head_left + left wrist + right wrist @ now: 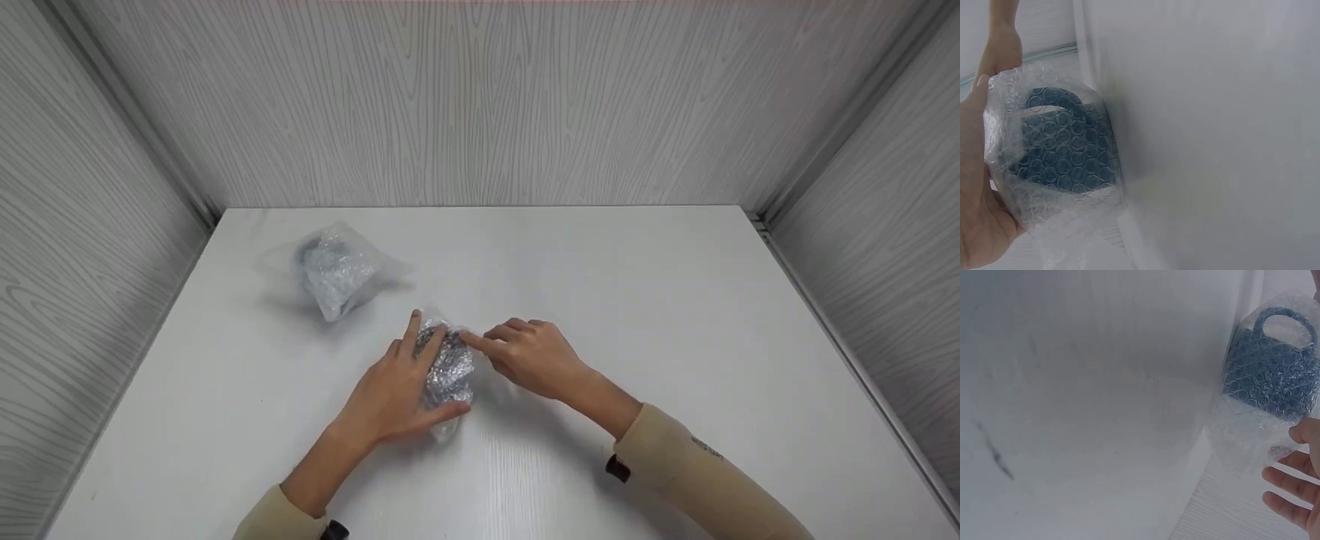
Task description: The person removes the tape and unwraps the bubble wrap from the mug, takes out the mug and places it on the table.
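Observation:
A dark blue object with a loop handle, shaped like a mug, shows through clear bubble wrap [1064, 149]. This wrapped bundle [451, 371] lies on the white table in front of the person. My left hand [390, 394] holds it from the left, with spread fingers over its far part and the thumb across its near end. My right hand [536, 356] is at its far right edge, the index fingertip at the wrap. In the right wrist view, the thumb and a finger of that hand [1303, 467] pinch the loose end of the wrap.
A second bubble-wrapped bundle [337, 270], greyish and dark inside, sits farther back on the left of the white table [637, 300]. Pale wood-grain panels [480, 105] stand behind the table and along both sides.

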Motion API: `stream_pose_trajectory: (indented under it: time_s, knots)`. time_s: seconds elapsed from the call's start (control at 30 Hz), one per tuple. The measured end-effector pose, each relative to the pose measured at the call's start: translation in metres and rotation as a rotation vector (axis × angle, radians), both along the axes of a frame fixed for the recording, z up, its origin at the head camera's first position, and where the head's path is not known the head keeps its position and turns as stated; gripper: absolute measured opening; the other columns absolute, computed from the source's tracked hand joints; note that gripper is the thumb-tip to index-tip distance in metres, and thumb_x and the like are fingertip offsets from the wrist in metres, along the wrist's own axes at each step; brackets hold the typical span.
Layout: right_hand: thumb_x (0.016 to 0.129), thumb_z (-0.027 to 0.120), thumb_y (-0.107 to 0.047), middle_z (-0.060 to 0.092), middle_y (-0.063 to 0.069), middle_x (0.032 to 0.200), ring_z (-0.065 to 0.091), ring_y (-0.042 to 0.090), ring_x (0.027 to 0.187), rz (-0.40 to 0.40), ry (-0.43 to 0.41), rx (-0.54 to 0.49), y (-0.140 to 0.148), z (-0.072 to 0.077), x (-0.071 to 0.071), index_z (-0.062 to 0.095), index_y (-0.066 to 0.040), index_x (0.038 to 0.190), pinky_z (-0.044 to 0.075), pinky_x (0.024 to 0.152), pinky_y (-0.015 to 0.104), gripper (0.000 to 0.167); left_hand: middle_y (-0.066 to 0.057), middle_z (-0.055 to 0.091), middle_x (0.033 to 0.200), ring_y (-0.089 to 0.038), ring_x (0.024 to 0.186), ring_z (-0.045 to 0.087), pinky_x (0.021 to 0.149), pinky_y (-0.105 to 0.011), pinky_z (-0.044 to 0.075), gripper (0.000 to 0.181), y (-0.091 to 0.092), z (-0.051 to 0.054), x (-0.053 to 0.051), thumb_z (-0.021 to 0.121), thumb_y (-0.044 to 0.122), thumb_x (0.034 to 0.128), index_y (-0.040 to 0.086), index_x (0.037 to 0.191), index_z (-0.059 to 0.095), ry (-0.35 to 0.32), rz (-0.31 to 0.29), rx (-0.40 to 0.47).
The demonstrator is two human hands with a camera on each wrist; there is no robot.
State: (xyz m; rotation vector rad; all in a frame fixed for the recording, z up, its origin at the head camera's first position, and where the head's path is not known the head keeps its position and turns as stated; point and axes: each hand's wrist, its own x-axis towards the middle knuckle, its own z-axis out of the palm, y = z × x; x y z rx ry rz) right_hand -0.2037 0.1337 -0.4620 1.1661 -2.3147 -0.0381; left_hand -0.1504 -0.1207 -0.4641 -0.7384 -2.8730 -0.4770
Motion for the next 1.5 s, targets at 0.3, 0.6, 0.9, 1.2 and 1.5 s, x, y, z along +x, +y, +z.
stream_pose_trajectory:
  time_s: [0.3,0.6,0.9,1.2,1.5]
  knots:
    - [0.092,0.081,-0.017,0.083,-0.007,0.103,0.08,0.015,0.09,-0.021,-0.031,-0.002,0.007,0.0,-0.002,0.068,-0.035,0.141,0.064,0.066,0.03,0.053,-0.033,0.023,0.171,-0.048,0.134,0.06,0.09,-0.055,0.064,0.112,0.008,0.001,-0.002,0.064,0.08,0.0858,0.008,0.165,0.033,-0.028,0.004,0.011]
    - [0.091,0.082,-0.015,0.083,-0.007,0.104,0.079,0.015,0.092,-0.015,-0.034,-0.031,0.013,0.0,-0.002,0.069,-0.034,0.14,0.064,0.069,0.03,0.054,-0.032,0.022,0.172,-0.047,0.135,0.06,0.096,-0.056,0.062,0.11,0.009,0.005,-0.004,0.064,0.08,0.0862,0.011,0.166,0.033,-0.048,-0.01,0.025]
    - [0.093,0.076,-0.021,0.078,-0.001,0.125,0.078,0.02,0.102,-0.034,-0.207,-0.126,0.016,-0.001,0.009,0.065,-0.028,0.145,0.063,0.063,0.033,0.054,-0.024,0.037,0.169,-0.041,0.127,0.066,0.104,-0.054,0.058,0.103,-0.007,0.008,-0.003,0.057,0.084,0.0877,0.017,0.164,0.039,0.095,-0.057,-0.044]
    - [0.093,0.076,-0.035,0.075,0.003,0.131,0.077,0.025,0.11,-0.047,-0.316,-0.271,0.009,0.004,0.03,0.068,-0.023,0.141,0.067,0.079,0.041,0.05,-0.013,0.052,0.16,-0.035,0.137,0.059,0.107,-0.051,0.057,0.098,-0.028,0.007,-0.009,0.07,0.08,0.0819,0.016,0.154,0.054,0.289,-0.159,-0.02]
    - [0.092,0.075,-0.056,0.073,0.006,0.135,0.076,0.026,0.112,-0.103,-0.28,-0.313,-0.006,0.006,0.05,0.068,-0.021,0.141,0.067,0.083,0.041,0.06,-0.012,0.058,0.153,-0.035,0.14,0.057,0.111,-0.052,0.055,0.095,-0.043,0.005,-0.015,0.085,0.069,0.0731,0.016,0.147,0.061,0.363,-0.26,0.03]
